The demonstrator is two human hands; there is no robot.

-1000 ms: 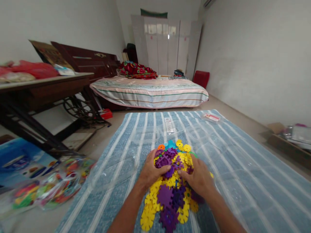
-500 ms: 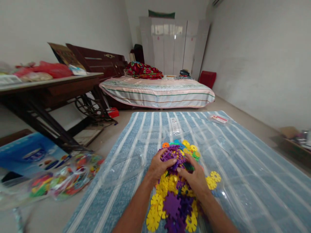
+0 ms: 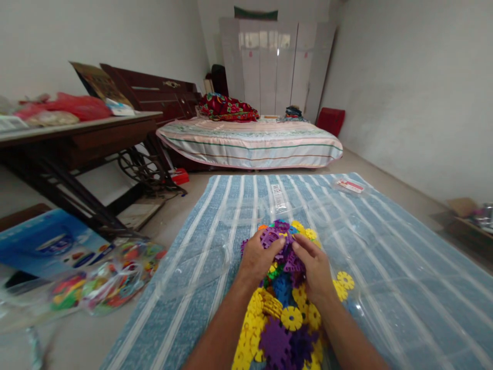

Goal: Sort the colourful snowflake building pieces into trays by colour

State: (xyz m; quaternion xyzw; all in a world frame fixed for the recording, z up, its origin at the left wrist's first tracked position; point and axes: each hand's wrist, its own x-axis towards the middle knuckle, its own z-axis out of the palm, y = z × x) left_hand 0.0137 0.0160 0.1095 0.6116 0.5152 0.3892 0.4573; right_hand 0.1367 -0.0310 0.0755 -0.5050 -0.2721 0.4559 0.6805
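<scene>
A heap of snowflake-shaped plastic building discs (image 3: 287,318), mostly yellow and purple with some blue, green and orange, lies on a clear plastic sheet (image 3: 370,267) over a blue striped mat (image 3: 231,195). My left hand (image 3: 259,257) and my right hand (image 3: 314,267) are side by side at the far end of the heap. Both grip a raised cluster of purple discs (image 3: 283,244) between thumbs and fingers. Both forearms reach in from the bottom edge.
A clear bag of colourful pieces (image 3: 103,280) and a blue box (image 3: 42,246) lie on the floor at left, under a dark wooden table (image 3: 77,133). A bed (image 3: 250,144) stands beyond the mat, a white wardrobe (image 3: 275,67) behind it. Boxes (image 3: 468,216) sit at right.
Both hands have slid forward along the heap and lifted a purple cluster at its far end. More yellow and blue discs now show behind the hands. The camera shifted slightly.
</scene>
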